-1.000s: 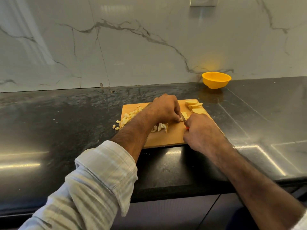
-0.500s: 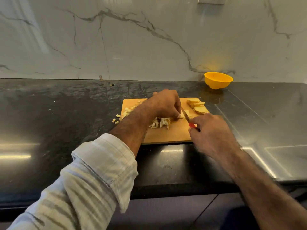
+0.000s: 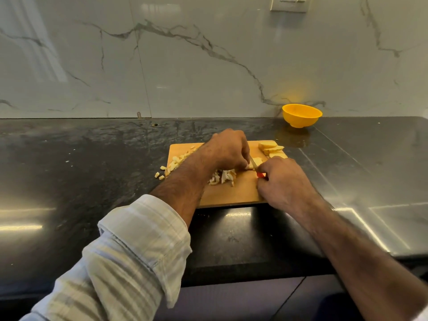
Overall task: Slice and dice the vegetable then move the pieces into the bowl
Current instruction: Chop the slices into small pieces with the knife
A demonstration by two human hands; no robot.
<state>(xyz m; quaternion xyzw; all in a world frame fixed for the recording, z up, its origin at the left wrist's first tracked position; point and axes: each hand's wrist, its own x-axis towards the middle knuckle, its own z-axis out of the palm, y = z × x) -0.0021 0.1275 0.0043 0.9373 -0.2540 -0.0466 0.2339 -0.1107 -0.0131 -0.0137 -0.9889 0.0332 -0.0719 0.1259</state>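
Observation:
A wooden cutting board (image 3: pixel 234 195) lies on the black counter. My left hand (image 3: pixel 228 149) holds a pale vegetable piece (image 3: pixel 257 162) down on the board with curled fingertips. My right hand (image 3: pixel 281 179) grips a knife with a red handle (image 3: pixel 261 175); its blade (image 3: pixel 253 162) stands against the held piece. Diced bits (image 3: pixel 223 177) lie under my left wrist, with more dice (image 3: pixel 173 164) at the board's left edge and a few on the counter. Uncut slices (image 3: pixel 271 148) are stacked at the board's far right corner. The yellow bowl (image 3: pixel 301 115) stands by the wall.
The black stone counter (image 3: pixel 92 163) stretches wide to the left and right of the board. A marble backsplash (image 3: pixel 185 66) rises behind it, with a wall socket (image 3: pixel 289 3) at the top. The counter's front edge (image 3: pixel 231 276) runs below my arms.
The knife was lifted back off the piece half a second ago and now sits down against it again beside my left fingertips. My left hand has kept its place on the vegetable.

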